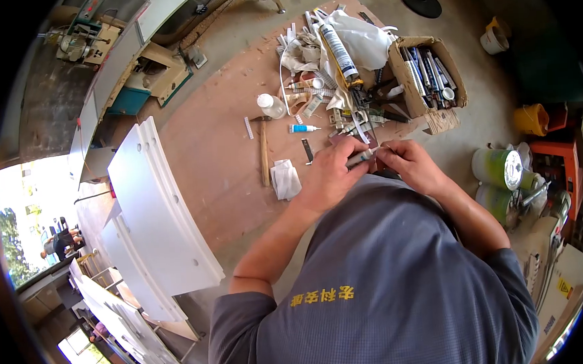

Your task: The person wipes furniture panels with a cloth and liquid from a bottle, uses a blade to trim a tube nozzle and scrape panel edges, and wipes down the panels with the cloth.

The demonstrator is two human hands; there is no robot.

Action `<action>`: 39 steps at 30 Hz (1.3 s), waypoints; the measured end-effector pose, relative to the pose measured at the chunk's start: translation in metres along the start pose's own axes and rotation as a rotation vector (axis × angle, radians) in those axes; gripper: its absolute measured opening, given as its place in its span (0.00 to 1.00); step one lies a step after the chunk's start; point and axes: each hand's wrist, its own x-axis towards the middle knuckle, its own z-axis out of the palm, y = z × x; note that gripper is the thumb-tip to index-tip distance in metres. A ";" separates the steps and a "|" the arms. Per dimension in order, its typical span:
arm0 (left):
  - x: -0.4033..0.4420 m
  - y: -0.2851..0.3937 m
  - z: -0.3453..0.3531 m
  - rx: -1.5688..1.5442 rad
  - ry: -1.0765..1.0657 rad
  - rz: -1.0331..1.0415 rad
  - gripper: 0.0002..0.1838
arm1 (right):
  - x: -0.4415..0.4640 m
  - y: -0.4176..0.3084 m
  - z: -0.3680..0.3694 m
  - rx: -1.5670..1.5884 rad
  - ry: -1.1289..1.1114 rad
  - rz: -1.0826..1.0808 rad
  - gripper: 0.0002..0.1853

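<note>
My left hand (329, 172) is closed around a small whitish tube (360, 157), held in front of my chest over the near edge of the table. My right hand (410, 166) pinches at the tube's narrow end; whatever lies between its fingertips is too small to make out. Just beyond my hands are a caulking gun (339, 53) with a cartridge in it and several scattered tubes and tools. A blue and white tube (303, 128) lies to the left, near a wooden-handled hammer (264, 150) and a folded white cloth (285, 179).
A clear bottle with a white cap (271, 106) stands beside the hammer. At the right table edge sits a cardboard box (459, 83) of pens or markers. White panels (159, 207) stand to the left. Paint buckets (496, 168) and a yellow bucket (529, 119) are on the right.
</note>
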 end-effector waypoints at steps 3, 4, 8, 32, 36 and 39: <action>-0.002 -0.003 -0.006 0.155 -0.108 0.022 0.16 | -0.002 -0.008 0.004 -0.068 0.001 0.025 0.17; -0.005 -0.003 -0.005 0.154 -0.105 0.026 0.16 | 0.001 -0.001 0.007 -0.033 0.027 0.031 0.17; -0.012 -0.004 -0.007 0.143 -0.075 0.033 0.18 | 0.006 0.007 0.009 0.047 -0.039 0.081 0.16; -0.175 0.093 0.189 -1.123 0.823 -0.671 0.20 | -0.002 -0.014 0.009 -0.078 -1.384 -0.772 0.17; -0.199 0.111 0.233 -1.081 1.225 -0.396 0.20 | -0.042 -0.020 0.037 -0.158 -1.541 -0.611 0.18; -0.211 0.117 0.257 -1.042 1.626 0.096 0.21 | -0.085 -0.019 0.060 -0.397 -1.412 -1.032 0.15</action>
